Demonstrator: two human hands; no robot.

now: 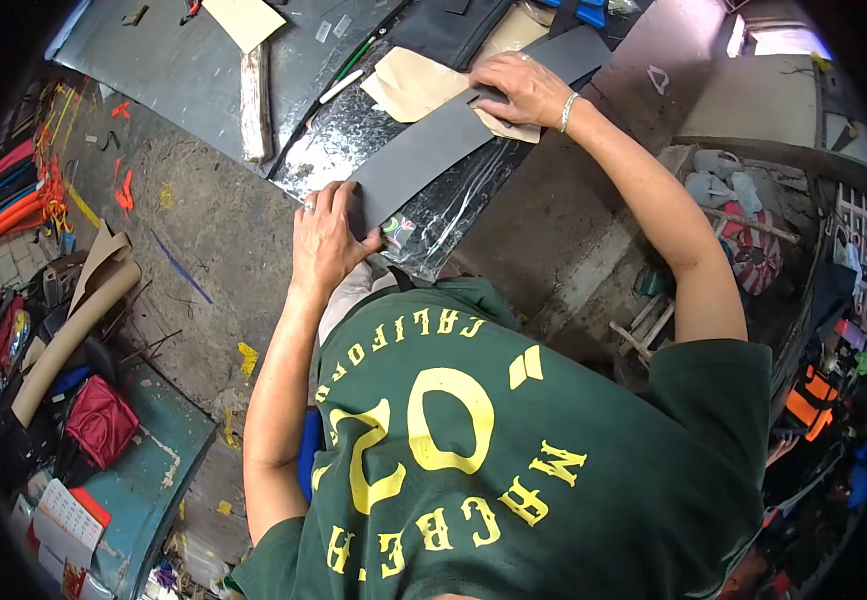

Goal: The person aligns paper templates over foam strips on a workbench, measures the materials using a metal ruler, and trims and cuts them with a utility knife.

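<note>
A long dark grey strip (424, 155) of flat sheet material lies slantwise over the worktable. My left hand (329, 232) grips its near end, fingers at one edge and thumb at the other. Farther up the strip, my right hand (524, 95) rests with bent fingers. Something small and dark shows between its thumb and fingers; I cannot make out what it is. Tan paper pieces (409, 84) lie beside the strip, and one corner shows under my right hand. A white pen-like stick (342, 86) is near the strip's left side.
The worktable (154, 70) carries a wooden stick (255, 105), a cream sheet (244, 20) and a black folded item (444, 35). Left on the floor side are a brown roll (79, 335) and a red bag (102, 420). Cluttered shelves (859, 230) stand right.
</note>
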